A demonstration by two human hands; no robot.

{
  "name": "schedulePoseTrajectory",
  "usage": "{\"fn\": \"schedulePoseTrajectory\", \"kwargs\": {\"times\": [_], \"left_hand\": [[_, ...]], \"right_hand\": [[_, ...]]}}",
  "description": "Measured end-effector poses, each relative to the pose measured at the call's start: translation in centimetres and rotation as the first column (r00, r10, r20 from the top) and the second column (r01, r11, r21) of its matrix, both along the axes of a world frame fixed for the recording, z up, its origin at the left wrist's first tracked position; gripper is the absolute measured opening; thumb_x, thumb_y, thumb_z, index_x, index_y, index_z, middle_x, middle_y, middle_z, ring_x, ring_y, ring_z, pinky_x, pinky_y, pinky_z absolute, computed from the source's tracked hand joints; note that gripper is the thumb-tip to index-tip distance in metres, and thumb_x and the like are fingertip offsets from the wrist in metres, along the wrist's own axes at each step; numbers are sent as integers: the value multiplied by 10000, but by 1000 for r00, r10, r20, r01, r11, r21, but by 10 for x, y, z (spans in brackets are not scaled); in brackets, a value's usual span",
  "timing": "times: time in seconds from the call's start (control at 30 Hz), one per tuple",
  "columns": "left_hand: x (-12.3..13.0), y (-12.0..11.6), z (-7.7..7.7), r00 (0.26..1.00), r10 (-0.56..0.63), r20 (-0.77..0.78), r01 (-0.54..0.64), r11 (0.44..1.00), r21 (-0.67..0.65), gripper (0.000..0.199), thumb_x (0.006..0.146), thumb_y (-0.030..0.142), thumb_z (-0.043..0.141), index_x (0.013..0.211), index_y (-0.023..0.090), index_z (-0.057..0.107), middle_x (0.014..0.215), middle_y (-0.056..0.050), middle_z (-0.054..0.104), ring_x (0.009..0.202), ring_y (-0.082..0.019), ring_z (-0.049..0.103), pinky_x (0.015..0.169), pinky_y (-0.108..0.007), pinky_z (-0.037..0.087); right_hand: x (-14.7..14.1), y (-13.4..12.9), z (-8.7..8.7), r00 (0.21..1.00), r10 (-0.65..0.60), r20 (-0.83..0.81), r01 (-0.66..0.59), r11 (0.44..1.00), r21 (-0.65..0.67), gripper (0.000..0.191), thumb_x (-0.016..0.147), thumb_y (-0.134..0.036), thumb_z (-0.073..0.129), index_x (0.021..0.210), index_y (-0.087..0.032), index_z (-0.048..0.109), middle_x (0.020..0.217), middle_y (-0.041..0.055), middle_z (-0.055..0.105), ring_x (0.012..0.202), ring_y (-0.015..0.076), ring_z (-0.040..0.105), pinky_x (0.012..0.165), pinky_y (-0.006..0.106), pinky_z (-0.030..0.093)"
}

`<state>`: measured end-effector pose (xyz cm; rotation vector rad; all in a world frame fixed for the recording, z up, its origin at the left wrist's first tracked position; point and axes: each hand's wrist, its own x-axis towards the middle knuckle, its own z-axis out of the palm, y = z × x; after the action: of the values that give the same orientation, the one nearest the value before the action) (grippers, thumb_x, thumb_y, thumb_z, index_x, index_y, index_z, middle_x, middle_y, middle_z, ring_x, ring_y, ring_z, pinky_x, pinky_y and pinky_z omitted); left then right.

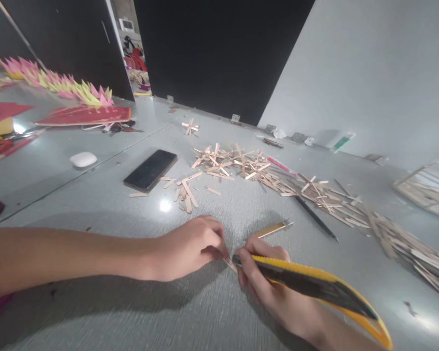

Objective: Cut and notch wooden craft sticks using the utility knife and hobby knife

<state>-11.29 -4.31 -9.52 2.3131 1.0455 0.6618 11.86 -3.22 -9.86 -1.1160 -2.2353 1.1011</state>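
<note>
- Your left hand (190, 248), nearer you than the phone (150, 170) and to its right, is mostly closed: thumb and fingers are drawn together at the tips, pinching one end of a thin wooden strip (231, 265).
- That strip lies between your two hands, to the right of the phone and on your side of it.
- Your right hand (269, 292), farther right of the phone, is wrapped around a yellow and black utility knife (310, 284), its front end toward the strip; whether the blade touches the wood you cannot tell, as fingers and blur hide it.
- Just above your right hand, right of the phone, lies a gold-coloured tool (272, 229) with a metallic end.
- Short flat sticks (225, 163) are heaped to the right of the phone, with a few loose pieces just beside its edges.
- Farther right of the phone come a dark pointed pen-like tool (317, 219) and a spread of long wooden strips (406, 239).
- To the left of the phone sits a rounded white object (83, 159); beyond that, farther from you, stand pink and yellow pointed shapes (71, 88).
</note>
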Motion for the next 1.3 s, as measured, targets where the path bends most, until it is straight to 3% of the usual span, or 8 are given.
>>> {"fn": "schedulePoseTrajectory", "kwargs": {"times": [0.13, 0.33, 0.47, 0.67, 0.93, 1.13, 1.23, 1.3], "left_hand": [[-1, -2, 4, 996, -31, -80, 37, 997, 74, 181, 955, 61, 626, 896, 198, 728, 889, -26, 698, 915, -202, 636, 873, -342, 472], [-3, -17, 23, 888, -98, -450, 260, 913, 314, 143, 843, 50, 633, 913, 159, 694, 859, -77, 656, 815, -248, 560, 764, -368, 431], [-2, -22, 27, 864, -91, -496, 281, 903, 324, 127, 785, 74, 666, 879, 158, 680, 851, -65, 631, 755, -237, 524, 722, -368, 415], [1, -26, 26, 818, -71, -571, 306, 893, 329, 85, 764, 121, 682, 844, 144, 698, 909, -106, 618, 837, -269, 519, 778, -402, 407], [0, -28, 28, 825, -45, -563, 272, 905, 327, 185, 668, 82, 691, 838, 155, 687, 923, -104, 621, 901, -305, 563, 870, -453, 402], [-4, -27, 30, 847, -96, -522, 267, 927, 262, 229, 606, 84, 731, 803, 175, 659, 934, -90, 617, 858, -281, 566, 815, -423, 413], [-4, -25, 26, 903, -81, -423, 194, 953, 231, 204, 662, 80, 715, 822, 183, 639, 912, -74, 629, 833, -261, 577, 797, -397, 423], [-3, -25, 21, 935, -41, -353, 118, 973, 199, 122, 795, 76, 662, 788, 190, 619, 841, -48, 629, 790, -234, 591, 780, -376, 430]], "right_hand": [[0, 2, 1, 999, 37, 35, -35, 998, -60, 386, 1057, -476, 424, 727, -275, 418, 507, -66, 519, 404, 120, 474, 435, 282, 401], [-1, 3, 0, 998, 31, 48, -28, 998, -52, 399, 1053, -506, 411, 725, -278, 412, 503, -62, 515, 411, 135, 477, 464, 318, 413], [-2, 2, 0, 998, 33, 50, -32, 999, -21, 394, 1050, -483, 431, 715, -277, 410, 526, -59, 531, 438, 140, 484, 486, 327, 409], [-4, 1, 0, 996, 63, 59, -67, 996, 66, 398, 1054, -427, 424, 694, -280, 338, 539, -62, 445, 457, 150, 433, 520, 359, 350], [-2, 3, 0, 991, 116, 64, -120, 990, 72, 362, 1070, -390, 388, 723, -289, 376, 535, -59, 514, 466, 176, 489, 631, 416, 410], [2, 1, -8, 998, 68, 9, -68, 997, 25, 382, 1069, -440, 411, 720, -286, 383, 480, -77, 482, 390, 149, 429, 492, 361, 385], [3, 0, -7, 998, 48, -39, -48, 999, 10, 392, 1076, -445, 411, 724, -278, 372, 481, -78, 482, 389, 128, 448, 435, 314, 362], [4, 0, -6, 996, 46, -80, -45, 999, 23, 372, 1072, -442, 421, 742, -274, 394, 501, -76, 483, 406, 118, 450, 429, 296, 351]]}}
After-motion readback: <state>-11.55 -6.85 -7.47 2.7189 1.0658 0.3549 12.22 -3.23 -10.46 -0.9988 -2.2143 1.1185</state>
